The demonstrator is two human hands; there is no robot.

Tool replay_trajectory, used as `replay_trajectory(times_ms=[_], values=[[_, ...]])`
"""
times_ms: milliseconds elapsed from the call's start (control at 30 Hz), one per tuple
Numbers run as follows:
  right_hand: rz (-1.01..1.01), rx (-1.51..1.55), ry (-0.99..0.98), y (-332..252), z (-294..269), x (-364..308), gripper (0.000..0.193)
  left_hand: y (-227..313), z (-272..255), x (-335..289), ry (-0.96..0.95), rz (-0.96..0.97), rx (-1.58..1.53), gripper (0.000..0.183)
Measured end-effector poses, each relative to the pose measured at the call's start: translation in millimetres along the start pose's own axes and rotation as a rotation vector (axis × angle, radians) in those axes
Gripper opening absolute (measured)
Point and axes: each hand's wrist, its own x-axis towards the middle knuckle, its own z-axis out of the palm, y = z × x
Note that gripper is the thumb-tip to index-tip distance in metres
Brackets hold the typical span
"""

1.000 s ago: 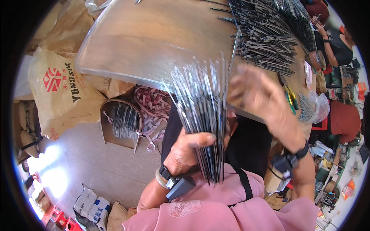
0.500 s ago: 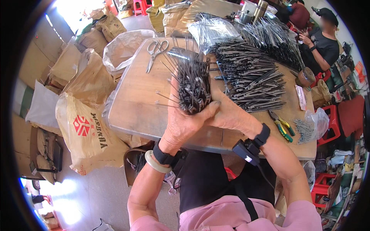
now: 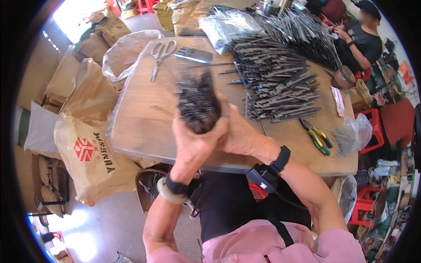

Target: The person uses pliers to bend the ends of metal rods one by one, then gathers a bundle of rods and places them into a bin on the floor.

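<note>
My two hands are closed around a thick upright bundle of thin dark strips (image 3: pixel 196 105), its ends packed together and facing me. My left hand (image 3: pixel 193 142) wraps the near left side, thumb across the front. From the right, my right hand (image 3: pixel 243 133) clasps the bundle, and its fingers are partly hidden behind it. The bundle's upper end is smeared by motion. Right of my hands, a large pile of similar dark strips (image 3: pixel 276 79) lies on the wooden table (image 3: pixel 144 114).
Scissors (image 3: pixel 160 57) and a dark flat phone-like object (image 3: pixel 194 55) lie at the far left. Pliers (image 3: pixel 316 136), small metal pins (image 3: pixel 343 142) and a round tin (image 3: pixel 343 78) are to the right. Sacks (image 3: pixel 87 149) stand left of the table. A co-worker (image 3: pixel 359 41) sits at the far right.
My hands and the bundle have moved left within the view, which has itself shifted. Long thin strips that stuck out of the bundle no longer show; its top is now blurred.
</note>
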Motion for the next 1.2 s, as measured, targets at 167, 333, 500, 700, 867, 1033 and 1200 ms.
replay_trajectory(times_ms=[167, 333, 500, 700, 867, 1033, 1200], values=[[0.089, -0.123, -0.109, -52, 28, -53, 0.112, 31, -7, -72, 0.331, -0.338, -0.236, 0.052], [0.275, 0.224, -0.160, -79, 42, -100, 0.104, 52, 7, -124, 0.494, -0.490, -0.322, 0.058], [0.349, 0.334, -0.286, -92, 21, -123, 0.105, 75, 42, -144, 0.529, -0.514, -0.275, 0.064], [0.186, 0.318, -0.191, -81, 16, -143, 0.106, 79, 79, -154, 0.640, -0.508, -0.082, 0.039], [0.107, 0.467, -0.231, -59, -12, -128, 0.105, 78, 108, -132, 0.710, -0.511, 0.068, 0.033], [0.122, 0.653, -0.225, -43, -2, -117, 0.104, 71, 106, -115, 0.733, -0.520, 0.174, 0.046], [0.151, 0.822, -0.261, -46, 25, -108, 0.103, 82, 100, -110, 0.767, -0.493, 0.285, 0.047]])
